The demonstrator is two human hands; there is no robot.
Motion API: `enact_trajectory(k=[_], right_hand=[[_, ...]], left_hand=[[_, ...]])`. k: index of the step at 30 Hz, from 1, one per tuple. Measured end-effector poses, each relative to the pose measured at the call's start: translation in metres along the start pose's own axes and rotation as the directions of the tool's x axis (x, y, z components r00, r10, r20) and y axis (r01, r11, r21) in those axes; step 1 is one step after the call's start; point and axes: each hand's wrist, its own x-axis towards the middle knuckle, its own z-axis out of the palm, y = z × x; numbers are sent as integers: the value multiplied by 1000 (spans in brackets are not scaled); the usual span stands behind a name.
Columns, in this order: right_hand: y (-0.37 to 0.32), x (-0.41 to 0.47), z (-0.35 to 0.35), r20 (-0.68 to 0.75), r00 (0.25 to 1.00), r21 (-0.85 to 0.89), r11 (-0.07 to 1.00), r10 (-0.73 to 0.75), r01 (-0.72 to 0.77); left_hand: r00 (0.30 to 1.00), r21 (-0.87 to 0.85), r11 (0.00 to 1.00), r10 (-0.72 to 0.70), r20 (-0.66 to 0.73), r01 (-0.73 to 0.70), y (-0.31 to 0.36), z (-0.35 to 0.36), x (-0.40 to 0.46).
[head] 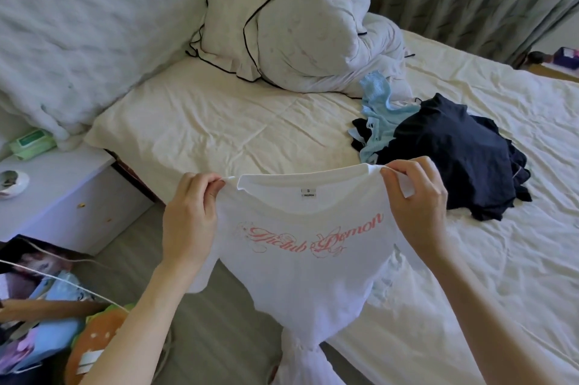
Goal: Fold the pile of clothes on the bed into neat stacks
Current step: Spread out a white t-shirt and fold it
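Note:
A white T-shirt [300, 271] with pink script lettering hangs in the air over the bed's near corner, its neck label facing me. My left hand [191, 215] pinches its left shoulder and my right hand [416, 199] pinches its right shoulder. The shirt's lower part is bunched and twisted near the bottom of the view. Behind my right hand a heap of dark navy clothes [454, 159] lies on the cream bed sheet [485, 259], with a light blue garment [379, 115] crumpled at its left side.
A white quilt and pillow [297, 24] are piled at the head of the bed. A white bedside cabinet [62, 193] at left holds a green wipes pack [31, 140] and a small dish [12, 184]. Bags and a burger-shaped cushion [97, 340] lie on the floor.

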Motion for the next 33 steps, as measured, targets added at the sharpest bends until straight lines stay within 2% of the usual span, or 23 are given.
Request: enact_trajectory(k=[4, 8, 14, 18, 22, 25, 28, 30, 33], right_hand=[[40, 54, 81, 127, 991, -19, 999, 31, -29], [99, 117, 189, 258, 959, -39, 993, 120, -114], [198, 145, 340, 465, 876, -165, 985, 126, -54], [243, 142, 401, 496, 836, -204, 968, 234, -149], [271, 136, 437, 469, 822, -295, 935, 322, -198], [270, 113, 449, 480, 829, -332, 934, 288, -132], [246, 73, 453, 539, 832, -242, 970, 129, 6], [223, 41, 456, 618, 784, -173, 983, 64, 56], [195, -1, 466, 738, 675, -114, 987, 7, 114]], left_hand=[[995, 87, 994, 66, 75, -72, -46, 63, 64], [994, 150, 986, 58, 90, -71, -102, 146, 148], [976, 245, 969, -92, 197, 42, -193, 283, 211], [966, 273, 958, -148, 210, 87, -238, 339, 226], [946, 128, 978, -193, 259, 165, -271, 378, 236], [867, -14, 921, -362, 343, 390, -294, 387, 226], [703, -88, 740, -585, 405, 667, -320, 377, 201], [611, -85, 657, -636, 472, 749, -333, 367, 182], [530, -91, 600, -612, 587, 795, -338, 356, 168]])
